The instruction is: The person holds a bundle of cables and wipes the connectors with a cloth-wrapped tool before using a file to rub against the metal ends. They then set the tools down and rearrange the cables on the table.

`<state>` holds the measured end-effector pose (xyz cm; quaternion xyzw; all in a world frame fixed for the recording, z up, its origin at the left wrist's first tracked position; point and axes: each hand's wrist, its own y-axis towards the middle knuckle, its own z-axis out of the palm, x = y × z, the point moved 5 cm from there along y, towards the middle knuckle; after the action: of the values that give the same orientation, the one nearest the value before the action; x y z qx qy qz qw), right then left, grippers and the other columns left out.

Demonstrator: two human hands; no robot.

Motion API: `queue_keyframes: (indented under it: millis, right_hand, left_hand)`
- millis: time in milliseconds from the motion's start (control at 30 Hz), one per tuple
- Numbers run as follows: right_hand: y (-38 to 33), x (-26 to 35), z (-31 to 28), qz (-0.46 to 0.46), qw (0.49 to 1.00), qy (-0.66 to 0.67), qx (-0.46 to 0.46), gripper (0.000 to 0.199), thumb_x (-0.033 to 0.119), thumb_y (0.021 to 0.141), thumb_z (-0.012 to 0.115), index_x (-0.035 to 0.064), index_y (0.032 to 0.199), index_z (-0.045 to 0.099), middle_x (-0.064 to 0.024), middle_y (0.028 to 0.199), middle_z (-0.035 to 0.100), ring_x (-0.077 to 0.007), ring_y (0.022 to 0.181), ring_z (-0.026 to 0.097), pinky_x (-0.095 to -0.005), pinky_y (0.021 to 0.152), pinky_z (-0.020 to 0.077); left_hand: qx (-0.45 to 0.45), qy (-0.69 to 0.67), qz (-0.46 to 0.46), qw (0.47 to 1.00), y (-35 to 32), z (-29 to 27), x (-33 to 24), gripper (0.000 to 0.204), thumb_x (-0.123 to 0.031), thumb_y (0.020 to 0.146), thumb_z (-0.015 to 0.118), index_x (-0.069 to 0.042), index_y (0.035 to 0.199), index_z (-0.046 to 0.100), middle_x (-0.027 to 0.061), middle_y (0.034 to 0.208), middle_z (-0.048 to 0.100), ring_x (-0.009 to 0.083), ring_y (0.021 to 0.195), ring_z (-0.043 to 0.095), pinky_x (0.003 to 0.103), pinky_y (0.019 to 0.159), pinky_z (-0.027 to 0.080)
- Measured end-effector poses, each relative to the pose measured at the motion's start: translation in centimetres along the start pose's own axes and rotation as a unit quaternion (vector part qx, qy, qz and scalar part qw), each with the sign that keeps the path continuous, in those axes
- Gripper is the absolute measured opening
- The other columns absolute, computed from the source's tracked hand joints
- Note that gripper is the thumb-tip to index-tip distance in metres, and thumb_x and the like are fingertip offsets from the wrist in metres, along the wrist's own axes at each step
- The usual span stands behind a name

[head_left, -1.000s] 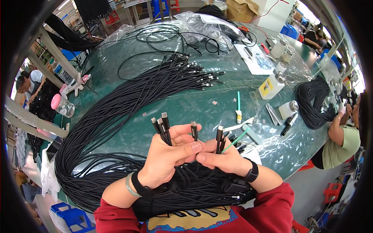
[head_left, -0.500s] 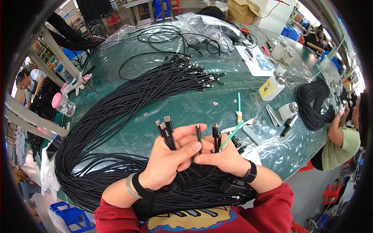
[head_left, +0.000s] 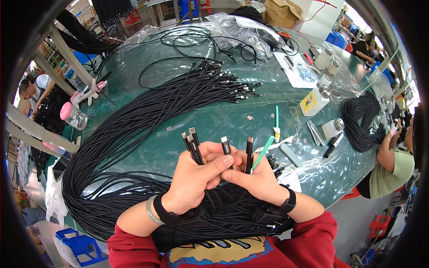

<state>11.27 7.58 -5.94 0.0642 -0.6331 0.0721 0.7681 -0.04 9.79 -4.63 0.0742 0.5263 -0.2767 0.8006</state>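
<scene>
Over the near side of the table, my left hand (head_left: 193, 179) is closed round several black USB cables, whose plugs (head_left: 193, 146) stick up above the fist. A single cable plug (head_left: 225, 146) points up between the two hands, pinched by the left thumb and fingers, with the right fingertips at its base. My right hand (head_left: 258, 179) grips more USB cables, their plugs (head_left: 249, 152) upright, along with a thin green stick (head_left: 264, 152) that leans right. The cable ends below the fists are mostly hidden.
A big bundle of black cables (head_left: 120, 125) curves across the left of the green table (head_left: 210, 123). Right of my hands lie tweezers (head_left: 315, 134), a grey bar (head_left: 291, 155), a yellow-labelled bottle (head_left: 315, 100) and a cable coil (head_left: 359, 120). Co-workers sit at both sides.
The single plug between my hands has turned from its narrow edge to its broad face. My fingers have shifted slightly round it, and the green stick stands a little steeper.
</scene>
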Motion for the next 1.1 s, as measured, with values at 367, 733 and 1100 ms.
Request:
queue_keyframes:
  millis: [367,733,1100]
  right_hand:
    - [0.3,0.8,0.3,0.045,0.999,0.005,-0.007,0.013,0.013,0.079,0.058,0.0004,0.078,0.055,0.0043,0.058,0.050,-0.0014,0.050,0.040,-0.0170,0.044,0.0290]
    - [-0.2,0.0,-0.6,0.067,0.998,0.002,-0.006,0.016,0.016,0.075,0.063,0.0016,0.076,0.057,0.0025,0.060,0.051,-0.0020,0.047,0.040,-0.0158,0.041,0.0295]
    - [0.0,-1.1,-0.8,0.131,0.985,0.104,0.048,0.014,0.007,0.072,0.064,-0.0007,0.081,0.058,-0.0026,0.068,0.057,-0.0034,0.054,0.044,-0.0170,0.047,0.0335]
  left_hand:
    - [0.047,0.100,0.027,0.993,0.9,1.1,1.6,0.042,-0.031,0.091,0.032,-0.001,0.118,0.041,0.0018,0.097,0.050,0.0043,0.063,0.038,0.021,0.054,0.034]
    - [-0.046,-0.073,0.010,0.996,0.8,-0.8,0.3,0.035,-0.012,0.081,0.053,-0.001,0.113,0.046,-0.0008,0.072,0.055,0.0012,0.050,0.041,0.015,0.040,0.025]
    - [-0.032,-0.030,-0.004,0.999,0.3,-0.4,-0.2,0.036,-0.003,0.077,0.055,-0.004,0.112,0.047,0.0053,0.076,0.060,0.0001,0.044,0.035,0.016,0.036,0.019]
